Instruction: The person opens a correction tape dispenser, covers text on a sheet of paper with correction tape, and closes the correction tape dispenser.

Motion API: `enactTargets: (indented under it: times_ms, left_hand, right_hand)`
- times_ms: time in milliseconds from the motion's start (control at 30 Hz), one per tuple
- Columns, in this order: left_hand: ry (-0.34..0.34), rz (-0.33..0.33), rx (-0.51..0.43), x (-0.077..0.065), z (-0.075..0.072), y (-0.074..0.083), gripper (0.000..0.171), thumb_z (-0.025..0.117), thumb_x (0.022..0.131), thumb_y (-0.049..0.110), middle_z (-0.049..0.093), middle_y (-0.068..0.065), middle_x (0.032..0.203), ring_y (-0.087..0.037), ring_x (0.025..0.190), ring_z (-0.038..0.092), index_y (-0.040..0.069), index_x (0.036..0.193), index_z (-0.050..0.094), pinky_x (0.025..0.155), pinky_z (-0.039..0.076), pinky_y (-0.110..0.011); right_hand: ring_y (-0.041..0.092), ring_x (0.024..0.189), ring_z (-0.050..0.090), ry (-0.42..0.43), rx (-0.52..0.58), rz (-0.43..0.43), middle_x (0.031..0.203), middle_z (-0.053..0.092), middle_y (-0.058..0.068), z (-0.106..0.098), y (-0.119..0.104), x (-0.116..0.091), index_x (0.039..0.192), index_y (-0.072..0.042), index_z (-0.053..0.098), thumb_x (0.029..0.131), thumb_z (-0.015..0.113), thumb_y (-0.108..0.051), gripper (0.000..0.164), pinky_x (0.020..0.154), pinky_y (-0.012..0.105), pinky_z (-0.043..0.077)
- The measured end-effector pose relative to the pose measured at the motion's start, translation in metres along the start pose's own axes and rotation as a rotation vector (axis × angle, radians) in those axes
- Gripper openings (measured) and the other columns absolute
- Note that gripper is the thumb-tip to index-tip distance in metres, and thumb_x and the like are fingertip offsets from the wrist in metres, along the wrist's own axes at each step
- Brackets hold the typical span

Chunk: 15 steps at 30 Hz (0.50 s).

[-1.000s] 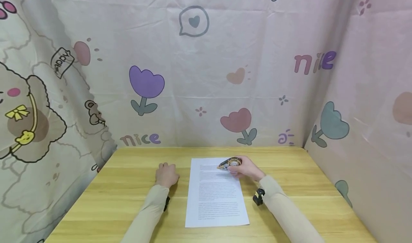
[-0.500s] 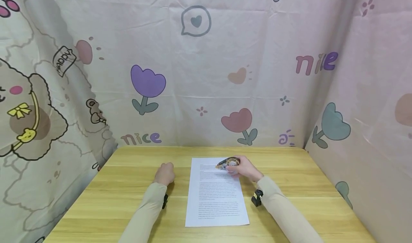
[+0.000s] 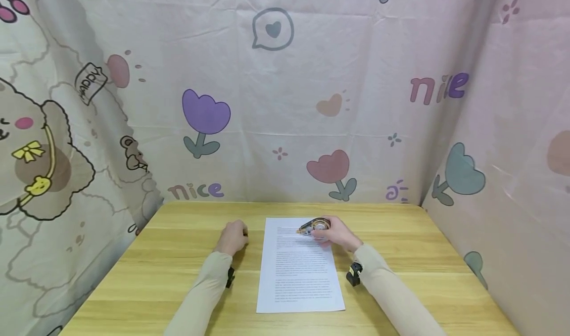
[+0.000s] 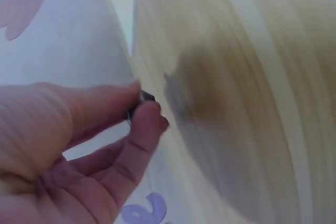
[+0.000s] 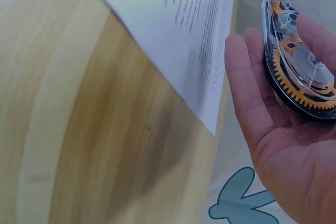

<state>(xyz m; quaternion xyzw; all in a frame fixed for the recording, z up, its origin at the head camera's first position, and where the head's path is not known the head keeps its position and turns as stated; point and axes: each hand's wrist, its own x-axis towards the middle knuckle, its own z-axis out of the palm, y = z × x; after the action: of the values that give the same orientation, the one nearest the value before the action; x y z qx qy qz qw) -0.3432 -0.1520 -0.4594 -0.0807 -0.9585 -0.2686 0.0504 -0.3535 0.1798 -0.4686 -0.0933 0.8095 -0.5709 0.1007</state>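
A printed sheet of paper (image 3: 300,271) lies on the wooden table. Over its upper right part, my right hand (image 3: 339,234) holds a correction tape (image 3: 314,226), its tip towards the left. Seen from the right wrist, the correction tape (image 5: 299,72) has a clear side, orange gears and a black edge, and the thumb lies across it. My left hand (image 3: 232,237) is above the table, left of the paper. Between thumb and fingertips it pinches a small dark piece (image 4: 147,96), mostly covered by the fingers; its kind is not clear.
The wooden table (image 3: 147,276) extends on both sides of the paper. A curtain (image 3: 267,103) printed with flowers and words hangs behind and along both sides. A black wrist device (image 3: 354,274) is on the right forearm, another (image 3: 229,276) on the left.
My left hand has turned, and the small dark piece in its fingers now shows in the head view. My right hand has shifted slightly left with the correction tape. The paper stays in place.
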Motion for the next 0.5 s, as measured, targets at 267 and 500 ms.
enactTargets:
  times_ms: [267, 500]
  left_hand:
    - [-0.111, 0.039, -0.301, 0.004, 0.005, 0.012, 0.012, 0.073, 0.086, 0.006, 0.071, -0.011, 0.078, -0.02, 0.065, 0.064, -0.001, 0.096, 0.074, 0.058, 0.05, -0.025]
    - [-0.164, 0.022, -0.438, 0.005, 0.014, 0.024, 0.03, 0.079, 0.082, 0.009, 0.07, -0.008, 0.086, -0.017, 0.067, 0.066, -0.003, 0.108, 0.072, 0.062, 0.059, -0.031]
  right_hand:
    - [0.028, 0.088, 0.072, -0.014, 0.016, -0.004, 0.114, 0.064, 0.02, 0.007, -0.005, 0.004, 0.131, 0.002, 0.053, 0.086, 0.075, -0.016, 0.053, 0.073, 0.044, 0.062]
    - [0.036, 0.093, 0.071, -0.016, 0.017, -0.063, 0.112, 0.066, 0.02, 0.015, -0.009, 0.003, 0.129, 0.004, 0.055, 0.088, 0.074, -0.014, 0.049, 0.075, 0.047, 0.061]
